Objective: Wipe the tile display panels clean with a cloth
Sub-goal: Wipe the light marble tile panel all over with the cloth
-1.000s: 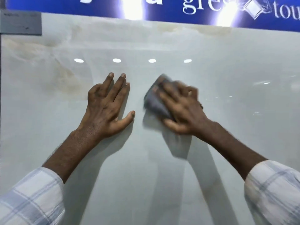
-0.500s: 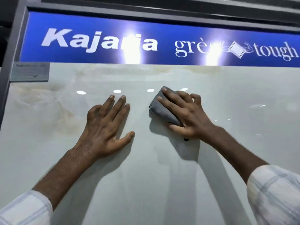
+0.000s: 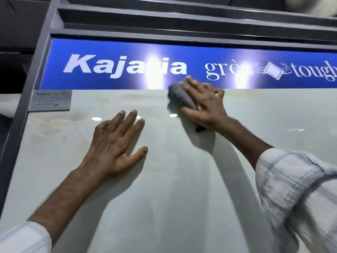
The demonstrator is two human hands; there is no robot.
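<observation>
A large glossy pale marble-look tile panel (image 3: 164, 198) fills most of the view. My right hand (image 3: 204, 105) presses a bunched grey cloth (image 3: 179, 96) against the panel's top edge, just under the blue sign, with the fingers curled over the cloth and the thumb beneath it. A small dark bit sticks out below that palm. My left hand (image 3: 116, 145) lies flat on the panel to the lower left of the cloth, fingers straight and spread, holding nothing.
A blue brand sign (image 3: 109, 52) runs along the top of the panel. A dark grey frame (image 3: 27, 88) borders the left side and top. A small grey label plate (image 3: 52, 100) sits at the panel's upper left corner.
My right hand has slid the cloth upward to the panel's top edge. The view has tilted up, showing the sign and frame. My left hand stays flat in the same place.
</observation>
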